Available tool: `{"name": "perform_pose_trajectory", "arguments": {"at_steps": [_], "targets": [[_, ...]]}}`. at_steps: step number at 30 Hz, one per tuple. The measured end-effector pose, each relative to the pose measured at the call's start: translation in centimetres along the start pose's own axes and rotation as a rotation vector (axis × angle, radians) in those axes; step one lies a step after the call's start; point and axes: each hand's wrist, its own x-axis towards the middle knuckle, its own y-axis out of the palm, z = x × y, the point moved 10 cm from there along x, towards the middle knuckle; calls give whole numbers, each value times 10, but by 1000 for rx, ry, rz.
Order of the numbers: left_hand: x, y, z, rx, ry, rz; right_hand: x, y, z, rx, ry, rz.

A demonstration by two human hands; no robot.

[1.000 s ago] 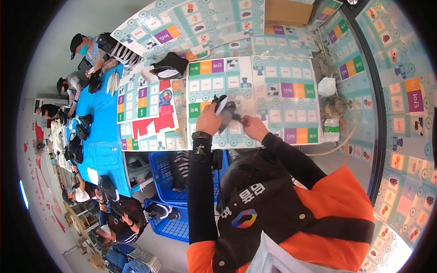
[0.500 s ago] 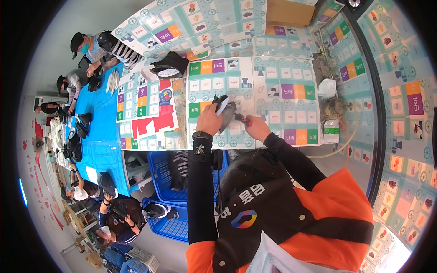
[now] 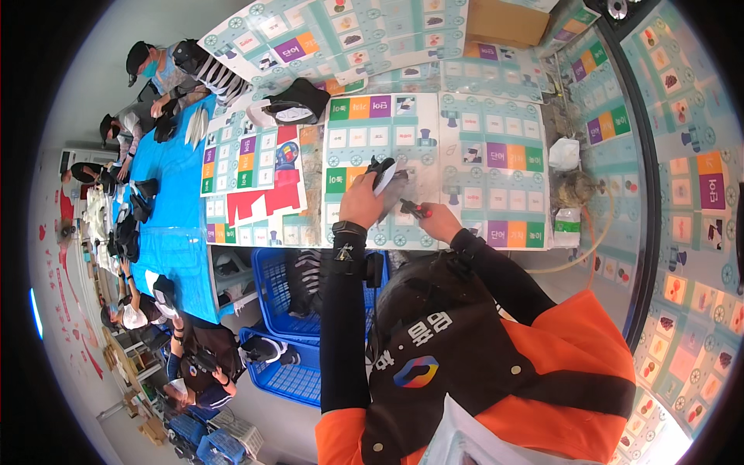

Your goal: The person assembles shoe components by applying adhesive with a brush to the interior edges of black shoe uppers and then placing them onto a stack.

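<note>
My left hand (image 3: 363, 200) is closed around a dark shoe (image 3: 393, 191) with a white strip along it, held over the printed tabletop (image 3: 422, 174). Motion blurs the shoe's lower part. In my right hand (image 3: 440, 224) is a small tool (image 3: 421, 210) with a red and black handle. Its dark tip points left toward the shoe, close to its edge; whether they touch I cannot tell. Another black shoe (image 3: 304, 105) with a pale inside lies farther back, left of my hands.
Blue baskets (image 3: 291, 372) holding shoes stand below the table's left part. A long blue-covered table (image 3: 174, 232) carries dark shoes, with several people working along it. A printed board (image 3: 333, 39) rises at the back, and a pale hose (image 3: 573, 260) curves at the right.
The view has shifted slightly. Both hands keep their hold, and the tool has stayed beside the shoe. At the left, a co-worker's dark shoe has changed its angle.
</note>
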Motion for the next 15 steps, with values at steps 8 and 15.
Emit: {"name": "perform_pose_trajectory", "arguments": {"at_steps": [8, 15], "targets": [[-42, -26, 53, 94, 54, -94, 18, 59, 0, 451, -156, 271], [-173, -71, 133, -364, -476, -399, 38, -83, -123, -400, -130, -436]]}}
